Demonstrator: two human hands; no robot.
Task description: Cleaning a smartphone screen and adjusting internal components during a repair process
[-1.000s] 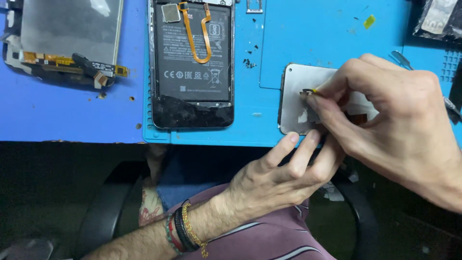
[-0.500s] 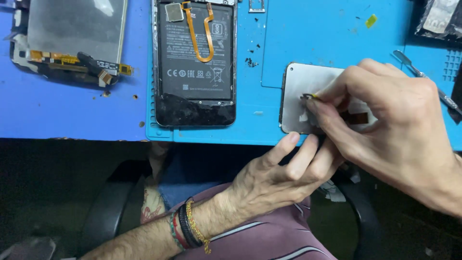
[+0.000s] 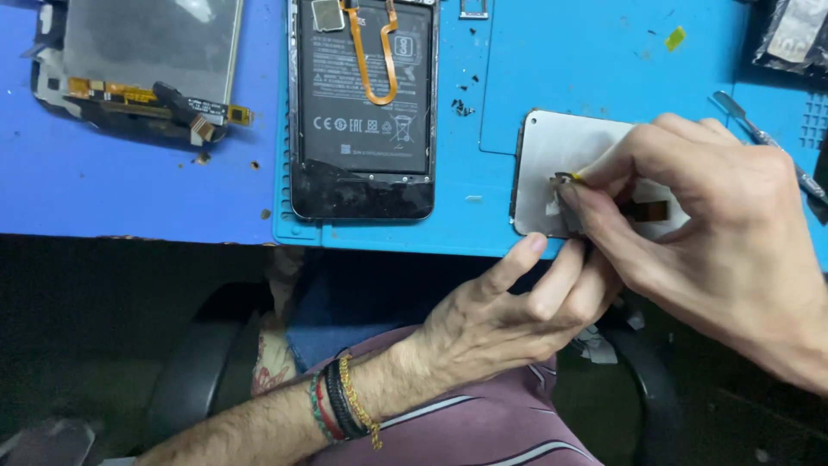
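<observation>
The right hand (image 3: pixel 716 224) pinches a small tab (image 3: pixel 565 178) on the silver panel (image 3: pixel 561 155), which overhangs the blue mat's (image 3: pixel 586 60) near edge. The left hand (image 3: pixel 509 311) steadies that edge, fingers loose, gripping nothing. A dark package (image 3: pixel 789 34) lies at the far right corner.

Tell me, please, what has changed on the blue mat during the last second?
Almost nothing. The right hand keeps pinching a small strip on the silver rectangular panel, and the left hand still steadies its lower edge. The opened black phone stays in place.
</observation>
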